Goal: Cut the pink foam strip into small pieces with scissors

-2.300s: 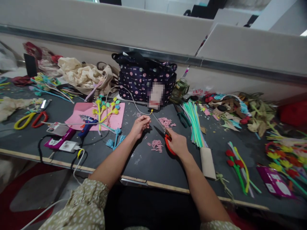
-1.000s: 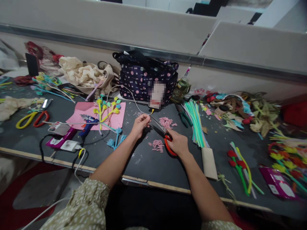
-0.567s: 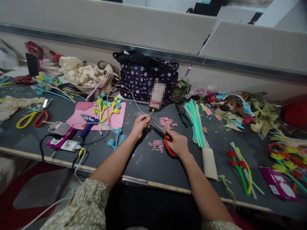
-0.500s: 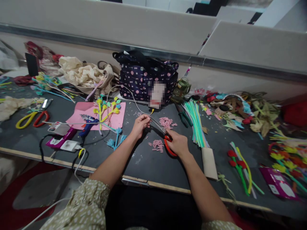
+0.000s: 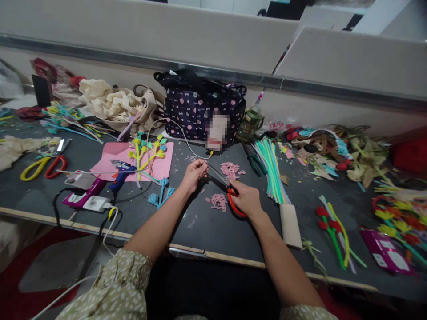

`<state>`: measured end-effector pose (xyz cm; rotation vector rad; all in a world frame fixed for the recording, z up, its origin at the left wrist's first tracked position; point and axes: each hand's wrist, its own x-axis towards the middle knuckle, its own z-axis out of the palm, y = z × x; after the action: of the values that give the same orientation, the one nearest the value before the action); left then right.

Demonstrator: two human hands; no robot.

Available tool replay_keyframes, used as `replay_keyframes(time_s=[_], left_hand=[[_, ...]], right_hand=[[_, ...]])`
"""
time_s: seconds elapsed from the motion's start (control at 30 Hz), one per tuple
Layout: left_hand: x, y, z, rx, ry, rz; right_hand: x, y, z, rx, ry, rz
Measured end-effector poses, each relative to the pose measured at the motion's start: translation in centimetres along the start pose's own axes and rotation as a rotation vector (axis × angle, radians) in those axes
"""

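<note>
My right hand [image 5: 246, 198] is closed around the red handles of a pair of scissors [image 5: 236, 209]. Their blades reach up and left to the fingertips of my left hand [image 5: 195, 174]. That hand is pinched closed at the blade tips; whatever it holds is too small to make out. Two piles of short pink cut pieces lie by the scissors: one pile [image 5: 231, 170] beyond the blades, another pile [image 5: 218, 202] nearer me, left of the handles.
Left of my hands are a blue glue gun [image 5: 122, 174], a pink sheet [image 5: 100, 165], a power strip [image 5: 83, 195] and other scissors [image 5: 55, 166]. A dark dotted bag [image 5: 187, 106] stands behind. To the right lie pliers [image 5: 255, 161], green pipe cleaners [image 5: 271, 171] and red flowers [image 5: 328, 222].
Both hands and the scissors keep almost the same pose. The whole view has shifted very slightly.
</note>
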<state>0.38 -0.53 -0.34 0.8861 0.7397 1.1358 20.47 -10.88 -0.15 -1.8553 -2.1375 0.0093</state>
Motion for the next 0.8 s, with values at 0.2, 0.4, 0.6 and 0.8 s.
replay_keyframes(time_s=[0.2,0.4,0.6,0.8], left_hand=[[0.01,0.01,-0.07,-0.016,-0.005,-0.024],[-0.06,0.16,0.12,-0.03,0.005,-0.047],[-0.03,0.07,-0.04,-0.023,0.007,-0.039],[-0.08,0.05,0.0,-0.026,0.005,-0.042]], right_hand=[[0.01,-0.08,0.02,0.009,-0.019,0.004],[-0.01,-0.14,0.07,0.007,-0.023,0.011],[-0.12,0.02,0.31,0.029,-0.01,-0.01],[-0.08,-0.13,0.21,0.011,-0.033,-0.004]])
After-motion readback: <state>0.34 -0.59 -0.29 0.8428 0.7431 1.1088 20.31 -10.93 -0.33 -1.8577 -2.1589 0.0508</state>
